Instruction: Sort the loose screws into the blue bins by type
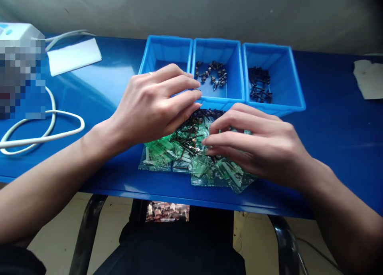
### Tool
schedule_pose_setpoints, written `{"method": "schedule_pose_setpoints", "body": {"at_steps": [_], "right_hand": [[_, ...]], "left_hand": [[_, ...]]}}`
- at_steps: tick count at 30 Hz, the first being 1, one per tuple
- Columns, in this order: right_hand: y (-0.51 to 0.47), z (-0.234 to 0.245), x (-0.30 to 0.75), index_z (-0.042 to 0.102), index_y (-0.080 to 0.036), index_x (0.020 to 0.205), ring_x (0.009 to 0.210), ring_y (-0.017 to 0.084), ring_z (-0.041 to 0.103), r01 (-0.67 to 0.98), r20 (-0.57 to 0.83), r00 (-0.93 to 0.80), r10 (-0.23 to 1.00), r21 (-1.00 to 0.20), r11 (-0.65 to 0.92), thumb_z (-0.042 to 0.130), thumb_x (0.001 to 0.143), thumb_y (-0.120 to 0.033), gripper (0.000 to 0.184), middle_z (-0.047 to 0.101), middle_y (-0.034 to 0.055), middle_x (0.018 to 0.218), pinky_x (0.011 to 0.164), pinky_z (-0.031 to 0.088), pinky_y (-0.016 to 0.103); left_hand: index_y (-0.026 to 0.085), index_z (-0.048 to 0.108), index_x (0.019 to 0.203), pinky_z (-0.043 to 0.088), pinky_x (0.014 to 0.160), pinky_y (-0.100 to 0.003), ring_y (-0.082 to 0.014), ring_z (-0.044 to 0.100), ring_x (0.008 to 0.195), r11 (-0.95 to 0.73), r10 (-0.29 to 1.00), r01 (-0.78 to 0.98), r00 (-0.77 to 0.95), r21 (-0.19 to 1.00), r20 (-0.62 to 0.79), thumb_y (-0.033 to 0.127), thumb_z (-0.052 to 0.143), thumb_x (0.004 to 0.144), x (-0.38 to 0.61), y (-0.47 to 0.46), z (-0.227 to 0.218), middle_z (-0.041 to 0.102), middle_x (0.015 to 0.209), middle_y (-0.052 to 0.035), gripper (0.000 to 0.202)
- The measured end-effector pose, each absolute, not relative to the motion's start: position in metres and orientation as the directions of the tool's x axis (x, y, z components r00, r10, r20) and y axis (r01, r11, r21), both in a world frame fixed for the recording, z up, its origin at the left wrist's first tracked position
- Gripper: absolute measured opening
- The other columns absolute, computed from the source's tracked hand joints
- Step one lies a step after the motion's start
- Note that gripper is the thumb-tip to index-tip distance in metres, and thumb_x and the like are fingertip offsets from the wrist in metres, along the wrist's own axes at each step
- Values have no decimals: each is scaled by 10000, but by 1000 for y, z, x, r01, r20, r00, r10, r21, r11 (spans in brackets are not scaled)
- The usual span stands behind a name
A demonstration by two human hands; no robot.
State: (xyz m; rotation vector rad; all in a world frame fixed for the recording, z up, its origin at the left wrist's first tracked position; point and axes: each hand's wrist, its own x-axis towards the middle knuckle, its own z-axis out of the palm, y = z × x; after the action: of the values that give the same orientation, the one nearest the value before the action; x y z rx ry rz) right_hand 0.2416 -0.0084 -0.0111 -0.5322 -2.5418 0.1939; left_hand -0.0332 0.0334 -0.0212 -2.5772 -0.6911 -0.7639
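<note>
My left hand (pixel 158 99) is open above the front of the blue bins, fingers stretched out to the right and slightly apart. Under its fingertips lie the front rims of the left bin (pixel 167 38) and the middle bin (pixel 217 41). My right hand (pixel 257 145) has bent, separated fingers over a pile of loose dark screws (pixel 191 141); nothing shows between them. Around the screws lie clear plastic packets (pixel 206 175) with green and whitish plastic pieces inside. Silvery screws (pixel 220 77) lie in the middle bin. Dark screws (pixel 260 85) fill part of the right bin (pixel 287 67).
A white cable (pixel 68 113) loops over the blue table (pixel 116 175) at left, near a white device (pixel 20 31) and folded white paper (pixel 74 56). Another paper piece (pixel 369 79) lies far right. The wall (pixel 209 11) rises behind the bins.
</note>
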Motion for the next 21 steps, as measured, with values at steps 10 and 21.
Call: {"method": "schedule_pose_setpoints", "body": {"at_steps": [10,21], "right_hand": [[-5,-20,241,702,-167,988,910,179,576,341,437,-809,393,-196,919,662,1023,-75,106,704,75,987,780,528,353],[-5,-8,234,789,-125,1202,828,193,738,682,619,-265,739,-421,598,754,1009,-189,206,816,113,1080,704,589,358]], "left_hand": [[178,701,1271,681,862,-404,-275,766,1182,-821,352,533,753,-203,556,266,617,1083,-33,33,-18,780,1288,-54,224],[246,709,1246,688,789,-439,-301,786,1160,-822,394,554,722,-134,568,277,615,1072,-32,32,-19,788,1287,-36,200]]}}
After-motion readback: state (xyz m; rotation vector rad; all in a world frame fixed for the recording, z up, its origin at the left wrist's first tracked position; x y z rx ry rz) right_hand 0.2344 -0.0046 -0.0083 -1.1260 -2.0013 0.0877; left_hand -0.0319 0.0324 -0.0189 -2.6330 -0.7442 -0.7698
